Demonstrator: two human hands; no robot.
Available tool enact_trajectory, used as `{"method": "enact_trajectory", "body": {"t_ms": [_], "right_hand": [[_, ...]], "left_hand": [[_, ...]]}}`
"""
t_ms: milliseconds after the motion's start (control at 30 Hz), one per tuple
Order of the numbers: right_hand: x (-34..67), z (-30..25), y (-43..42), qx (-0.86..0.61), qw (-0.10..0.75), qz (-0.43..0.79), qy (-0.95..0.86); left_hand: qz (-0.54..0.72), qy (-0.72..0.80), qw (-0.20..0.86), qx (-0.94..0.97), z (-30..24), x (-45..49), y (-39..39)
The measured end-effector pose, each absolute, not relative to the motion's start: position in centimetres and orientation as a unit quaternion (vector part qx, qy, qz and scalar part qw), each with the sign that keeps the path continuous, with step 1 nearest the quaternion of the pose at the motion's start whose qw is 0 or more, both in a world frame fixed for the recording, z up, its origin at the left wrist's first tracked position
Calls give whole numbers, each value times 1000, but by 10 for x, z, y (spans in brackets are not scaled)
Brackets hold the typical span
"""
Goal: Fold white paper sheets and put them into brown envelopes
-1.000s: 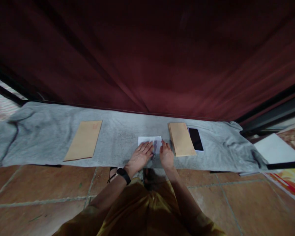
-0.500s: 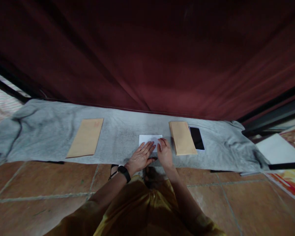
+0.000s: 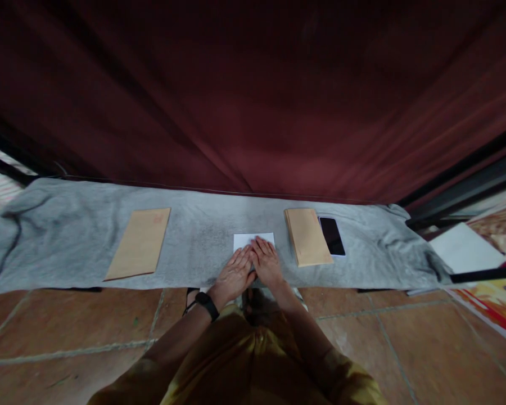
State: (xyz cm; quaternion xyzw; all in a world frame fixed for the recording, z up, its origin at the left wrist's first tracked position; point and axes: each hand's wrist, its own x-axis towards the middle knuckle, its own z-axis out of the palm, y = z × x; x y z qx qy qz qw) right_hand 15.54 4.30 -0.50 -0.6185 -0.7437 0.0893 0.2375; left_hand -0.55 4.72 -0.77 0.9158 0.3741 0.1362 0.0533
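Observation:
A small white sheet of paper (image 3: pixel 243 239) lies on the grey cloth, its near part covered by my hands. My left hand (image 3: pixel 235 274) rests flat on the paper's left side, fingers stretched out, a black band on the wrist. Flat on its right side is my right hand (image 3: pixel 267 263), fingers extended, its fingertips meeting those of the left. To the right sits a stack of brown envelopes (image 3: pixel 310 236), and a brown envelope (image 3: pixel 140 243) lies farther off to the left.
Grey cloth (image 3: pixel 202 225) covers the long narrow surface. Beside the envelope stack is a dark-screened phone (image 3: pixel 332 236). A dark red curtain (image 3: pixel 253 112) hangs behind. White sheets (image 3: pixel 466 247) and a colourful print (image 3: pixel 495 304) are at the right, above the tiled floor (image 3: pixel 88 326).
My right hand has moved left and flattened onto the paper, closing the gap to my left hand. The view has shifted slightly.

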Motion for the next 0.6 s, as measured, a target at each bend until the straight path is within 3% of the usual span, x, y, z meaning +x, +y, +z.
{"method": "enact_trajectory", "body": {"t_ms": [600], "right_hand": [[157, -16, 38, -680, 188, -26, -709]], "left_hand": [[134, 469, 34, 872, -7, -23, 65]]}}
